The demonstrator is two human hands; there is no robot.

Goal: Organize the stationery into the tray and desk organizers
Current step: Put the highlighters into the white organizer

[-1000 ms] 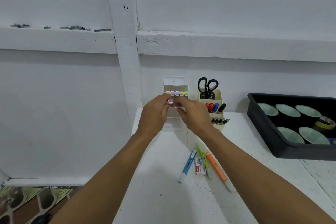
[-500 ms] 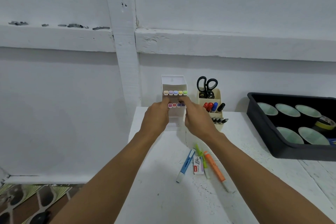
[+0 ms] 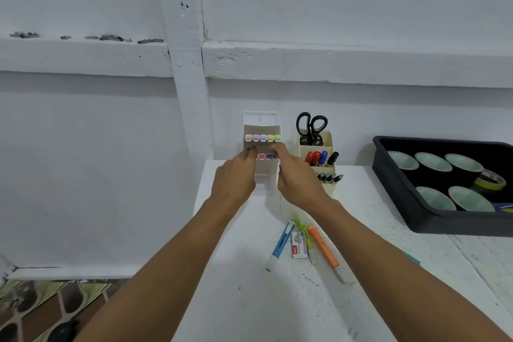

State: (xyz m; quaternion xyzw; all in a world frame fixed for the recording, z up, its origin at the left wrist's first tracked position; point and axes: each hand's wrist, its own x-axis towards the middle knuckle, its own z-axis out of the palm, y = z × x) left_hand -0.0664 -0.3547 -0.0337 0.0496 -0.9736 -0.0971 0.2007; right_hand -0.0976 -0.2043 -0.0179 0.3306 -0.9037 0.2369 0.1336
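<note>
White rack [image 3: 261, 119]: stands at the table's [image 3: 244, 300] 12 o'clock edge against the wall. Its tiers are stepped so every cap faces you. The top row [image 3: 263, 138] holds five pastel caps side by side.
Lower row [image 3: 262, 156]: these are the pens you are seating. A few caps show between your hands; fingers hide the rest.
Left hand [image 3: 234, 179]: fingertips are bunched at the row's 9 o'clock end, likely steadying it. Whether the grip pinches a pen or only touches, I cannot tell.
Right hand [image 3: 298, 178]: fingers reach over the row's 3 o'clock end, probably nudging pens level. Its grip is hidden too, so I cannot tell.
Caddy [image 3: 328, 144]: sits just at the rack's 3 o'clock. Scissors [image 3: 311, 126] stand at the back, markers [image 3: 316, 158] in the middle and dark pens [image 3: 330, 177] in front, tall behind short.
Tray [image 3: 397, 191]: black, well off at 3 o'clock, holding bowls [image 3: 463, 164] and a tape roll [image 3: 490, 180].
Loose: the blue highlighter [image 3: 280, 244], green highlighter [image 3: 299, 222], orange highlighter [image 3: 323, 248] and staple box [image 3: 299, 246] lie at 6 o'clock from your hands, not yet sorted.
</note>
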